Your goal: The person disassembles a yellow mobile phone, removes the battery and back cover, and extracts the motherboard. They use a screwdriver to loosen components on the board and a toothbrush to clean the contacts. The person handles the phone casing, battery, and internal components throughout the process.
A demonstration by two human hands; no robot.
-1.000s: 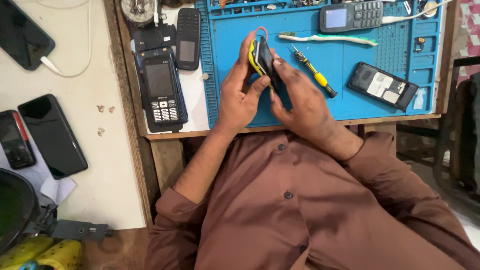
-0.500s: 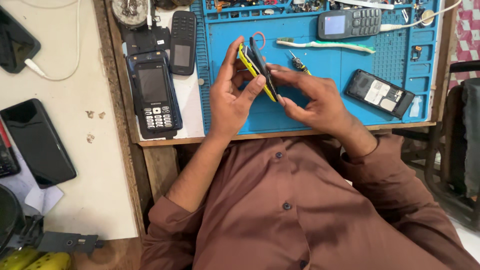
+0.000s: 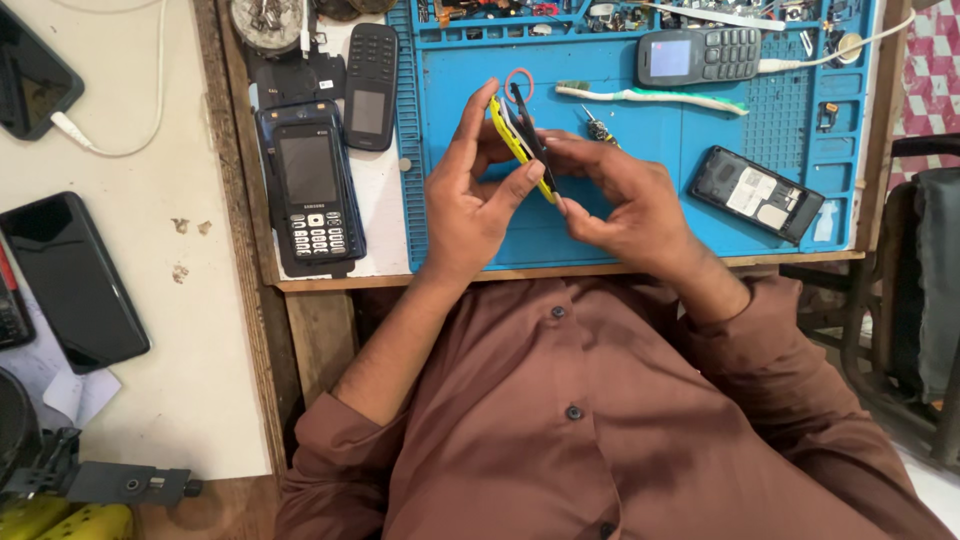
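Both my hands hold a small phone (image 3: pixel 522 138) edge-on above the blue work mat (image 3: pixel 600 225). It has a yellow shell and a black part that stands slightly apart from the shell. My left hand (image 3: pixel 468 195) grips it from the left with thumb and fingers along the yellow side. My right hand (image 3: pixel 625 200) pinches the black part from the right, fingertips at the lower end. A small red ring shows just above the phone's top end.
On the mat lie a toothbrush (image 3: pixel 650 97), a yellow-handled screwdriver (image 3: pixel 598 128), a grey keypad phone (image 3: pixel 700 55) on a cable and an opened black phone (image 3: pixel 755 193). Left of the mat sit stacked keypad phones (image 3: pixel 310 190). Smartphones (image 3: pixel 70 275) lie on the white table.
The phone has been turned more upright between my hands, and my right fingers have shifted toward its lower end. The view has drifted slightly.
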